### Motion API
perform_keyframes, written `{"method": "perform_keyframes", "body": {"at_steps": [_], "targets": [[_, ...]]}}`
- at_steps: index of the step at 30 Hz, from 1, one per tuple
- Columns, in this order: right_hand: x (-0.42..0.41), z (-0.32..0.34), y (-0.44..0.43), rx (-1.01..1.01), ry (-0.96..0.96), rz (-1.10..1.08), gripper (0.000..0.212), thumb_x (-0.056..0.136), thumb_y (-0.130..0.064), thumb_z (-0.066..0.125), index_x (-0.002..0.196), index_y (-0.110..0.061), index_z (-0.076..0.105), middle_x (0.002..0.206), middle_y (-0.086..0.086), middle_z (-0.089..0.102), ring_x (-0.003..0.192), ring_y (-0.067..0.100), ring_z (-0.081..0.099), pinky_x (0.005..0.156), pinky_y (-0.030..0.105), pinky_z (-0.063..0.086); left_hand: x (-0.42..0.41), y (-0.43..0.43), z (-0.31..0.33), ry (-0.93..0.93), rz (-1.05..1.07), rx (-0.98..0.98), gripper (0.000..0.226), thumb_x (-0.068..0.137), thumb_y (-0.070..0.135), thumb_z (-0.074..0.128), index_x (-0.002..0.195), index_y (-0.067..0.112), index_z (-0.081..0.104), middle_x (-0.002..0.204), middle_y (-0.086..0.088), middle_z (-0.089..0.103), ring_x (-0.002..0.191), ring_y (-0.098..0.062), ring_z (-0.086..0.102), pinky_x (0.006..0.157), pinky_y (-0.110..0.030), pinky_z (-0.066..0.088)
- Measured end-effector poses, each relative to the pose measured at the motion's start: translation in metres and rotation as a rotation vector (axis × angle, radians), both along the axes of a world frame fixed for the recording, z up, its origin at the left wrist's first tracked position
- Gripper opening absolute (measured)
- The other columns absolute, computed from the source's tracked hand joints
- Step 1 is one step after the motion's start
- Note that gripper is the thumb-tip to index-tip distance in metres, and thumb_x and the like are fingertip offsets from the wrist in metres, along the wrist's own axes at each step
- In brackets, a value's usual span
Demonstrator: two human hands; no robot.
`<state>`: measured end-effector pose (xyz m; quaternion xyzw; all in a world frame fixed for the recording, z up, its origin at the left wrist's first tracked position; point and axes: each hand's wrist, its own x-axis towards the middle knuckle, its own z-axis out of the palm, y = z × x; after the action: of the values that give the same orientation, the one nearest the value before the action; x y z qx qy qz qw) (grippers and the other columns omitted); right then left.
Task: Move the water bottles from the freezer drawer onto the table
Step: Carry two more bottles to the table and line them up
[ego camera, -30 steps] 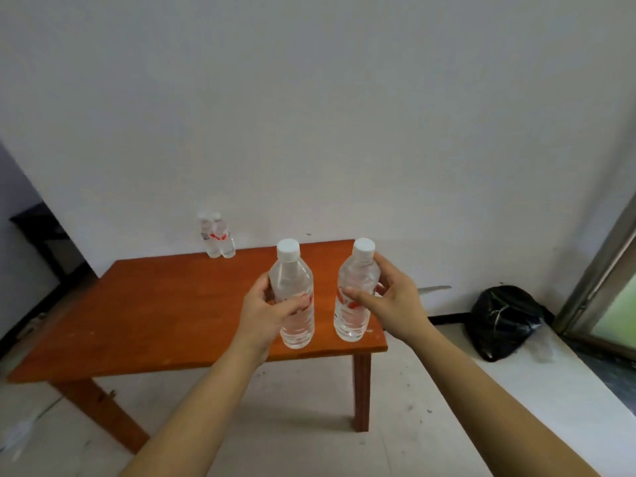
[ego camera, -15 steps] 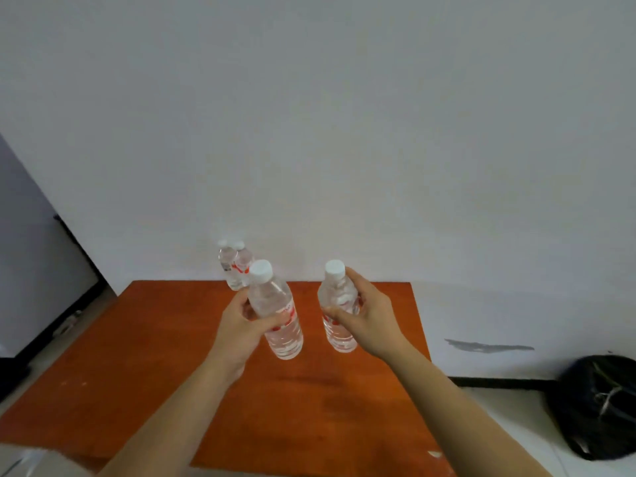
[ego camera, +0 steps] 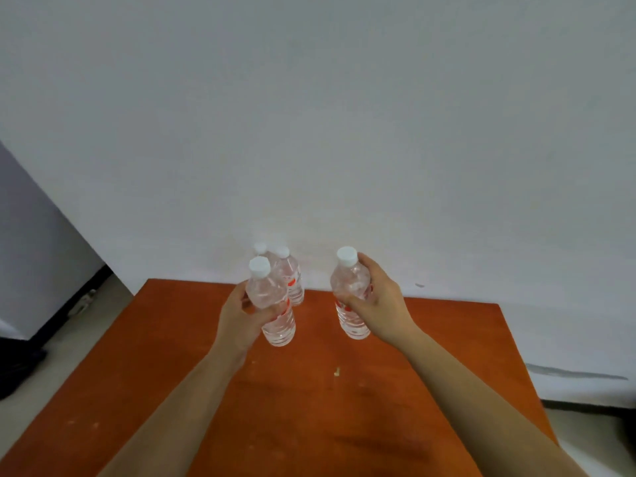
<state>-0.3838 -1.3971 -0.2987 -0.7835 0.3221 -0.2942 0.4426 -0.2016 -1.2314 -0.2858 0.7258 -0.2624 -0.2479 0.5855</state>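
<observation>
Placement is the step in hand: the left hand (ego camera: 241, 318) grips one water bottle (ego camera: 272, 304) and the right hand (ego camera: 377, 304) grips a second bottle (ego camera: 349, 290), both upright over the orange bench (ego camera: 344, 407), near two standing bottles (ego camera: 294, 280) at its far edge. Next, each likely needs lowering flat beside those before release.

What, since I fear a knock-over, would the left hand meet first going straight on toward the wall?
Probably the two standing bottles on the table: the left hand and its held bottle point right at them, though the depth gap is unclear.
</observation>
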Motion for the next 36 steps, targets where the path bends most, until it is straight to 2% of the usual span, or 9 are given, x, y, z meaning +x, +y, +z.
{"method": "perform_keyframes", "body": {"at_steps": [3, 8, 15, 20, 24, 28, 30, 33, 36], "targets": [[0.053, -0.021, -0.015, 0.004, 0.073, -0.058, 0.065, 0.080, -0.026, 0.081, 0.134, -0.035, 0.046, 0.122, -0.013, 0.060, 0.115, 0.012, 0.059, 0.087, 0.014, 0.042, 0.068, -0.017, -0.031, -0.009, -0.026, 0.080, 0.069, 0.068, 0.016, 0.088, 0.128, 0.026, 0.056, 0.116, 0.009, 0.065, 0.107, -0.012, 0.061, 0.083, -0.027, 0.048], [0.120, -0.054, -0.029, -0.015, 0.236, -0.189, 0.071, 0.081, -0.036, 0.079, 0.141, -0.028, 0.043, 0.136, -0.006, 0.058, 0.119, 0.017, 0.057, 0.093, 0.031, 0.047, 0.160, -0.040, -0.075, -0.016, -0.036, 0.209, 0.077, 0.068, 0.016, 0.087, 0.136, 0.021, 0.052, 0.124, 0.005, 0.063, 0.110, -0.016, 0.059, 0.094, -0.039, 0.049], [0.173, -0.094, -0.058, -0.019, 0.430, -0.302, 0.071, 0.083, -0.027, 0.079, 0.145, -0.018, 0.046, 0.146, 0.007, 0.042, 0.123, 0.028, 0.054, 0.095, 0.029, 0.042, 0.239, -0.075, -0.121, -0.085, -0.026, 0.320, 0.080, 0.068, 0.015, 0.088, 0.139, 0.022, 0.052, 0.133, -0.002, 0.060, 0.122, -0.025, 0.056, 0.102, -0.053, 0.048], [0.198, -0.113, -0.075, -0.021, 0.510, -0.302, 0.069, 0.087, -0.025, 0.076, 0.147, -0.022, 0.044, 0.146, 0.003, 0.048, 0.123, 0.025, 0.056, 0.099, 0.037, 0.047, 0.271, -0.104, -0.135, -0.040, -0.099, 0.313, 0.077, 0.070, 0.011, 0.086, 0.138, 0.024, 0.051, 0.135, -0.001, 0.060, 0.123, -0.025, 0.056, 0.103, -0.055, 0.046], [0.209, -0.126, -0.087, 0.055, 0.455, -0.256, 0.070, 0.085, -0.020, 0.077, 0.147, -0.024, 0.045, 0.145, 0.001, 0.052, 0.124, 0.024, 0.058, 0.102, 0.042, 0.050, 0.287, -0.121, -0.142, -0.018, -0.186, 0.281, 0.077, 0.072, 0.011, 0.085, 0.140, 0.026, 0.051, 0.136, 0.002, 0.060, 0.121, -0.022, 0.057, 0.102, -0.051, 0.047], [0.211, -0.137, -0.088, 0.086, 0.399, -0.220, 0.068, 0.088, -0.019, 0.075, 0.147, -0.029, 0.042, 0.146, -0.004, 0.052, 0.129, 0.018, 0.054, 0.103, 0.041, 0.051, 0.292, -0.123, -0.154, -0.005, -0.212, 0.278, 0.076, 0.074, 0.017, 0.084, 0.140, 0.033, 0.049, 0.136, 0.008, 0.059, 0.120, -0.017, 0.056, 0.096, -0.042, 0.050], [0.209, -0.142, -0.085, 0.051, 0.404, -0.207, 0.067, 0.091, -0.022, 0.071, 0.148, -0.031, 0.039, 0.146, -0.007, 0.052, 0.129, 0.015, 0.053, 0.104, 0.042, 0.051, 0.293, -0.122, -0.158, -0.027, -0.203, 0.292, 0.079, 0.074, 0.022, 0.085, 0.142, 0.032, 0.045, 0.138, 0.006, 0.057, 0.121, -0.018, 0.057, 0.093, -0.038, 0.050], [0.209, -0.140, -0.079, 0.036, 0.412, -0.202, 0.069, 0.093, -0.029, 0.067, 0.151, -0.033, 0.031, 0.149, -0.008, 0.049, 0.131, 0.017, 0.053, 0.102, 0.047, 0.051, 0.290, -0.120, -0.157, -0.027, -0.167, 0.297, 0.085, 0.075, 0.024, 0.084, 0.146, 0.030, 0.038, 0.144, 0.001, 0.052, 0.125, -0.023, 0.055, 0.098, -0.047, 0.050], [0.209, -0.130, -0.071, -0.009, 0.450, -0.175, 0.083, 0.094, -0.029, 0.066, 0.157, -0.031, 0.013, 0.161, -0.003, 0.032, 0.140, 0.024, 0.044, 0.106, 0.053, 0.047, 0.281, -0.117, -0.149, -0.104, -0.184, 0.264, 0.080, 0.081, 0.027, 0.080, 0.146, 0.031, 0.035, 0.146, 0.003, 0.049, 0.128, -0.022, 0.052, 0.101, -0.049, 0.048]]}}
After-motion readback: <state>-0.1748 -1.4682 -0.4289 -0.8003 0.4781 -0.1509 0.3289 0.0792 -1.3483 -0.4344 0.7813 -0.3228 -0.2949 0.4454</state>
